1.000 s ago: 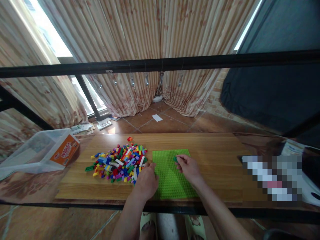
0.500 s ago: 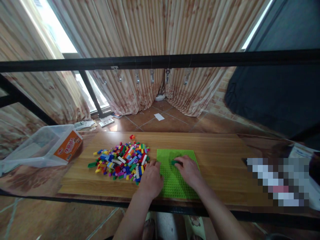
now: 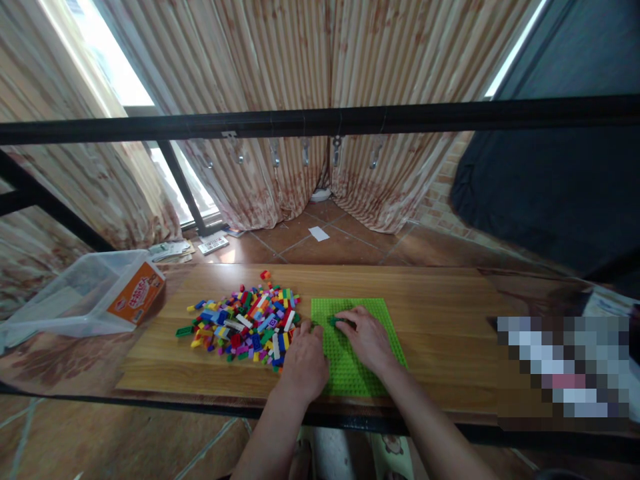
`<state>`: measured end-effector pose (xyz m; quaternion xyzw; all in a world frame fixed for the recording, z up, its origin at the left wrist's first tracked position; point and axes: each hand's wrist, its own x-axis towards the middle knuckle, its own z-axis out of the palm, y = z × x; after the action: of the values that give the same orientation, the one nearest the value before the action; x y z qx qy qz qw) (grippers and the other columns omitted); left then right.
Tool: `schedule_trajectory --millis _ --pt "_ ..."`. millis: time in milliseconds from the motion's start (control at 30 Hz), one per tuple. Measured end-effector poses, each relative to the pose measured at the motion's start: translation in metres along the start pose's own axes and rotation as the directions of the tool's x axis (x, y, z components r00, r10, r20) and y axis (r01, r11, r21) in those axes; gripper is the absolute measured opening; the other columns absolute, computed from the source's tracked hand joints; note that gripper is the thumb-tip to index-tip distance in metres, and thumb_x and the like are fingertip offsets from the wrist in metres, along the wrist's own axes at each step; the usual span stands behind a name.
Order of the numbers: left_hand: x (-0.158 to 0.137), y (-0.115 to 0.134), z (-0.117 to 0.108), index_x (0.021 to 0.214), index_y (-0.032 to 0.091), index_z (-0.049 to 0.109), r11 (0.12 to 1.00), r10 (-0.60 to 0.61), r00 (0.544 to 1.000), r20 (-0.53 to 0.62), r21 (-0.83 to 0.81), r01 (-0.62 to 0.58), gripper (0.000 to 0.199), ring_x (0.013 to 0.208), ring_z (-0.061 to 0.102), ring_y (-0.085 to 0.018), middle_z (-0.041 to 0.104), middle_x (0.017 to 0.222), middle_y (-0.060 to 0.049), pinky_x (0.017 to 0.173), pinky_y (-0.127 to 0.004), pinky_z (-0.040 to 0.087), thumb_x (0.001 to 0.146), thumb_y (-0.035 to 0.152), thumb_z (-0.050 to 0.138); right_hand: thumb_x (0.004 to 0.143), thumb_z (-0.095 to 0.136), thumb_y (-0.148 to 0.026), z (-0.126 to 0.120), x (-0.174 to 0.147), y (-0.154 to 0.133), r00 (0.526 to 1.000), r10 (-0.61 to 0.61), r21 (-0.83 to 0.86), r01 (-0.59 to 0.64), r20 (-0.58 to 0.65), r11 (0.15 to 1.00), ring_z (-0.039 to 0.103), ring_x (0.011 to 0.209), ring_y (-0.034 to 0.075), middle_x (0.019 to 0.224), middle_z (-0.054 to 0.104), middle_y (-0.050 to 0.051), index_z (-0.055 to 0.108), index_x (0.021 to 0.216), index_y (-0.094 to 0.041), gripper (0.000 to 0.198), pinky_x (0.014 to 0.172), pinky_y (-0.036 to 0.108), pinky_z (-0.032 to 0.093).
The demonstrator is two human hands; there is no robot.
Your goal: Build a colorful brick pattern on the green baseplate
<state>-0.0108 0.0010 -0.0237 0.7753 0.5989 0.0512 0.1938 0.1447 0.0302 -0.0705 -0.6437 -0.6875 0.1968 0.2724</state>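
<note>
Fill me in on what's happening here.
A person is handling toy bricks at a wooden board. The right hand pinches a dark green brick at the upper left part of the light green plate; whether it is pressed on cannot be told. The left hand is at the plate's left edge, beside the heap of mixed bricks. A clear bin stands further left.

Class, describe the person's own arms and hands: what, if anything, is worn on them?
The left hand and right hand are bare, without gloves. The visible forearms are uncovered by sleeves and narrow toward the wrists, where no watch or bracelet shows. Finer marks are too small to tell.
</note>
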Motion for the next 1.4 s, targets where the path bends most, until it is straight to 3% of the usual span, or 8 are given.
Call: schedule_trajectory --millis 267,500,600,867,1400 --pt "0.000 0.000 -0.001 0.118 0.012 0.055 0.999 -0.001 1.000 0.017 0.038 0.001 0.046 0.126 0.043 -0.024 0.053 0.126 -0.015 0.108 -0.035 0.028 0.073 0.011 0.053 0.086 0.057 -0.027 0.002 0.003 0.001 1.000 -0.004 -0.057 0.005 0.023 0.998 0.059 0.086 0.018 0.093 0.062 0.004 0.072 0.096 -0.026 0.019 0.078 0.030 0.044" --pt "-0.001 0.001 0.004 0.142 0.013 0.036 0.997 0.028 0.999 0.031 0.069 -0.030 0.070 0.135 0.031 -0.030 0.045 0.137 -0.019 0.110 -0.041 0.024 0.073 0.011 0.051 0.086 0.055 -0.027 0.004 0.004 0.003 0.998 -0.048 -0.057 0.049 0.028 0.997 0.059 0.085 0.018 0.092 0.061 0.004 0.073 0.096 -0.026 0.021 0.078 0.031 0.045" --pt "0.001 0.000 0.010 0.143 0.018 0.036 0.993 0.047 0.999 0.012 0.103 -0.048 0.074 0.130 0.038 -0.033 0.044 0.138 -0.018 0.106 -0.043 0.030 0.071 0.011 0.051 0.087 0.054 -0.027 0.004 0.004 0.003 0.999 -0.046 -0.052 0.047 0.018 0.998 0.059 0.083 0.018 0.091 0.061 0.005 0.073 0.095 -0.025 0.021 0.078 0.031 0.045" --pt "0.003 0.005 0.017 0.141 0.020 0.039 0.989 0.022 0.999 -0.029 0.146 -0.018 0.072 0.117 0.047 -0.035 0.043 0.139 -0.017 0.094 -0.042 0.041 0.071 0.012 0.050 0.088 0.054 -0.028 0.004 0.004 0.005 0.999 -0.049 -0.046 0.050 0.019 0.998 0.060 0.084 0.017 0.091 0.062 0.005 0.073 0.098 -0.023 0.022 0.078 0.030 0.046" --pt "0.009 0.014 0.021 0.141 0.020 0.040 0.960 -0.007 1.000 -0.026 0.280 0.014 0.064 0.120 0.045 -0.032 0.044 0.140 -0.017 0.091 -0.039 0.046 0.078 0.007 0.043 0.087 0.058 -0.033 0.004 0.004 -0.002 0.998 0.061 -0.080 -0.061 -0.003 0.995 0.057 0.088 0.017 0.095 0.063 0.004 0.074 0.097 -0.030 0.019 0.075 0.026 0.044"
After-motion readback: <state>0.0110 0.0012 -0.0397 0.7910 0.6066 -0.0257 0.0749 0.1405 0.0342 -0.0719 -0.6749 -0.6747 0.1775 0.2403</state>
